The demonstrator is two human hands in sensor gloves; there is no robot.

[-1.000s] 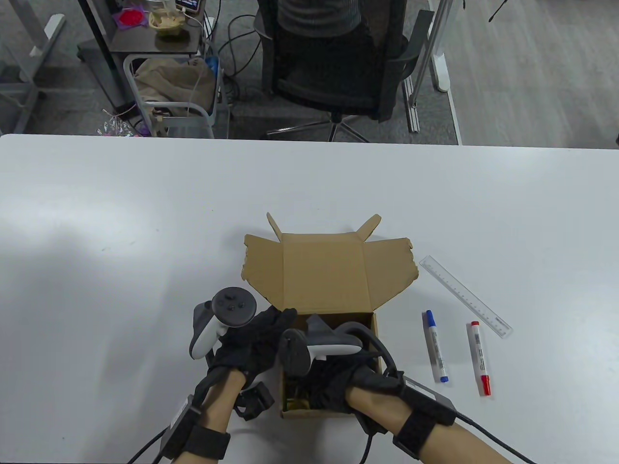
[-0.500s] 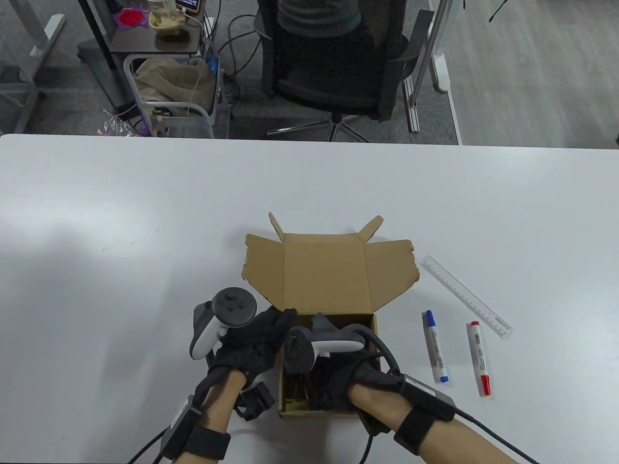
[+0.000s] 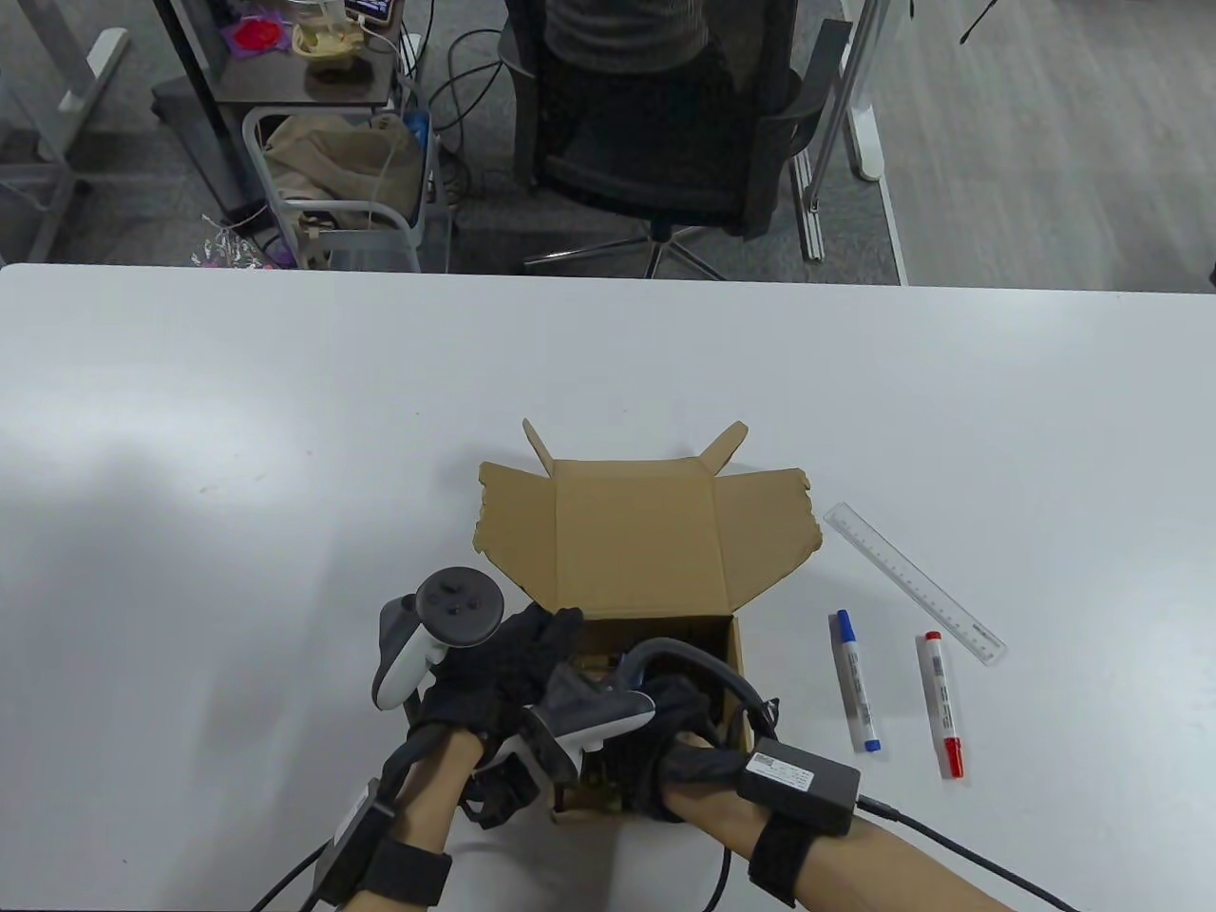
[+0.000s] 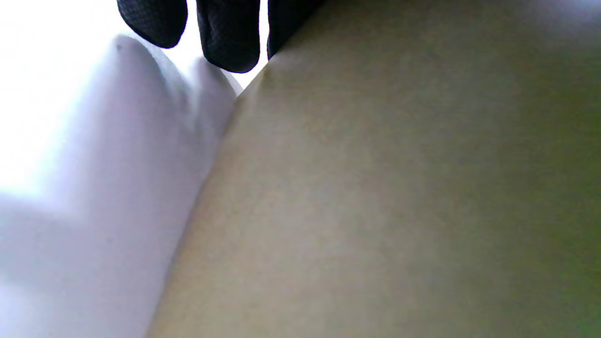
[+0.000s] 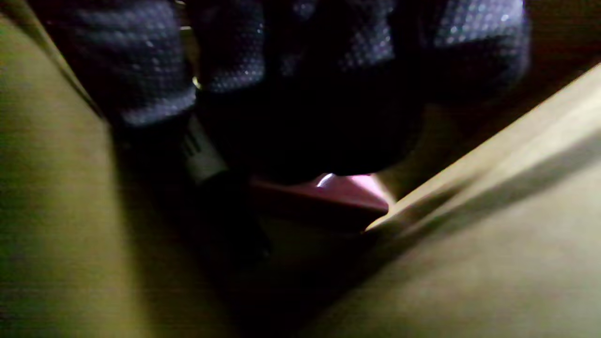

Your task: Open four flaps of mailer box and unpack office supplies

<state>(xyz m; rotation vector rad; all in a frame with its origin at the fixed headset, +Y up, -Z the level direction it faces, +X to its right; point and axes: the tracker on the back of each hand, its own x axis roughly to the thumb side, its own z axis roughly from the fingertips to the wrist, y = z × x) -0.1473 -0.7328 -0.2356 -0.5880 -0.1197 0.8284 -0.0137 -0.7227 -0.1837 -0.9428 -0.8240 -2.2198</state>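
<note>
At lower centre we see the left hand [image 3: 499, 670] resting straight-fingered against the mailer box [image 3: 646, 556], the right hand [image 3: 665, 750] inside it, grip indiscernible.

An office or lab workspace: a white table [image 3: 285, 380] stands on grey carpet [image 3: 997, 142], a black mesh swivel chair [image 3: 655, 123] behind it, with desk legs [image 3: 860, 104], trailing cables [image 3: 456, 85] and a cluttered metal cart [image 3: 332, 190].

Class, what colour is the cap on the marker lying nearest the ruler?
Red; the marker by the ruler has a red cap, clearest in the table view.
</note>
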